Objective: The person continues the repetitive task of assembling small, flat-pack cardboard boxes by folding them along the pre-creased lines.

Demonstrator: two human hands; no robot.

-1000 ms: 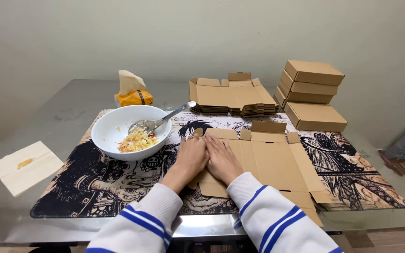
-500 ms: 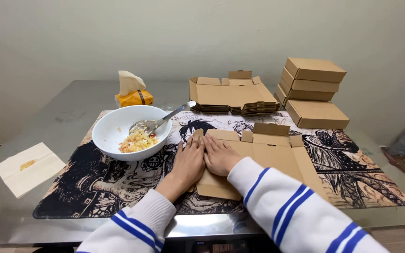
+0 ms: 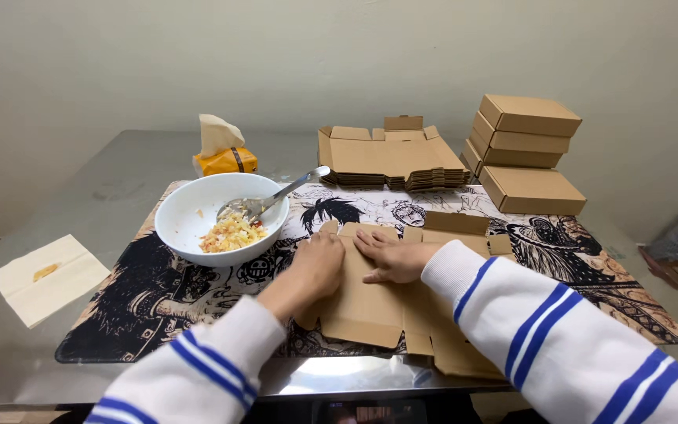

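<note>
At the near middle of the bench, on a printed black-and-white mat, lies a flat unfolded cardboard box blank, and both hands press down on its far left part. The left hand rests palm down on the left edge of the blank, its fingers held together and laid flat over a folded flap; they clamp nothing. The right hand lies just to the right of it, also palm down, with its fingers slightly spread and pointing left toward the left hand, flat on the cardboard and gripping nothing. The two hands are close to each other, almost touching. The blank spreads out under and to the right of both hands, and reaches toward the near edge of the bench beneath the striped white-and-blue sleeves.

To the left of the hands, on the mat, stands a white bowl with some yellowish food in it and a metal spoon leaning on its rim. Farther left, off the mat, lies a pale napkin. At the far side a tissue pack sits to the left, a pile of flat box blanks in the middle, and a stack of finished boxes to the right.
</note>
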